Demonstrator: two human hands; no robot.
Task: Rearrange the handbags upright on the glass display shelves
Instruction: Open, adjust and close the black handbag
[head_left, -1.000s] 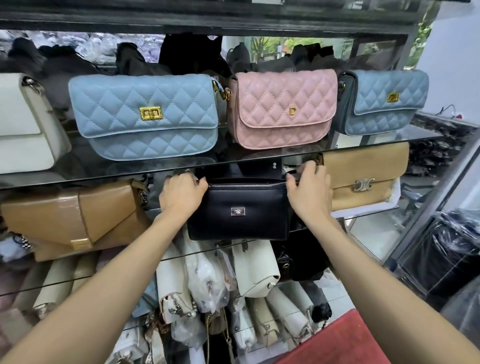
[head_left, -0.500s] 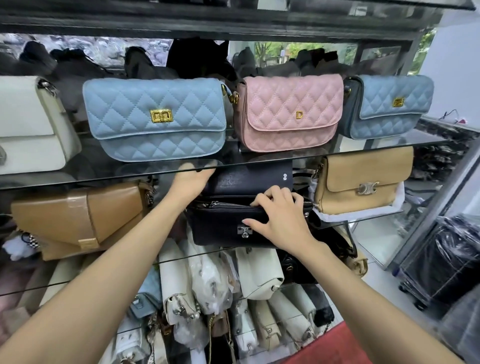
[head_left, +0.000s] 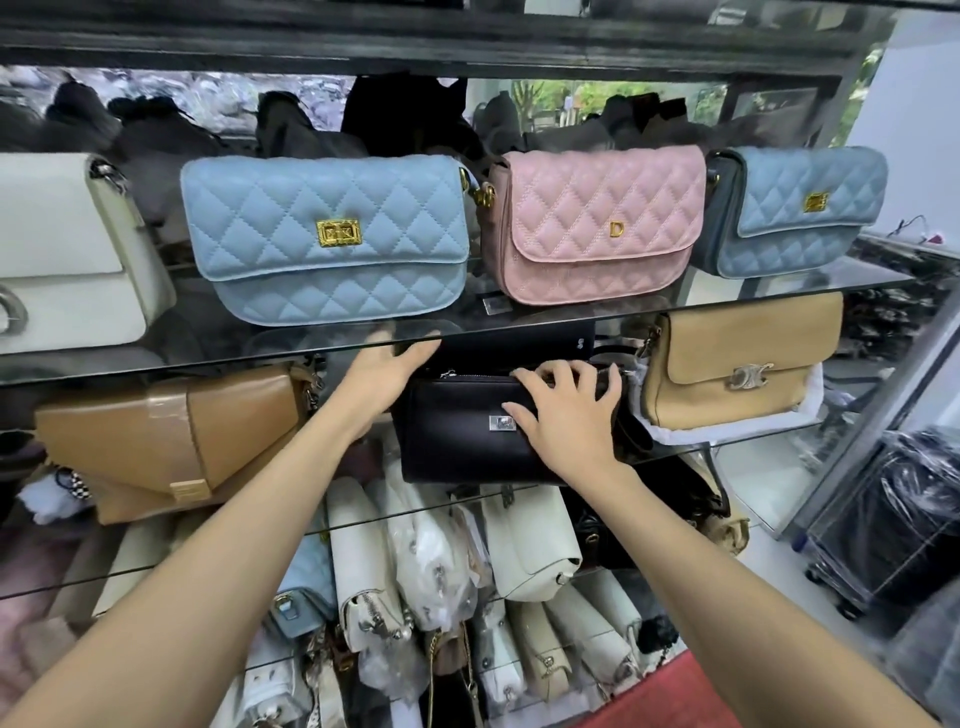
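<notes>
A dark metal frame (head_left: 415, 47) is seen across the top of the display unit. Behind the unit, a window (head_left: 561, 98) is visible at the far side, through which green foliage and daylight are shown. A pale wall (head_left: 914, 156) is located at the right. A light tiled floor (head_left: 753, 467) is visible at the lower right, and a red mat (head_left: 670, 701) is laid on the near floor. Diffuse, even lighting is observed throughout.

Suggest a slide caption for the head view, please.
Both hands steady a black handbag on the middle glass shelf.
</notes>
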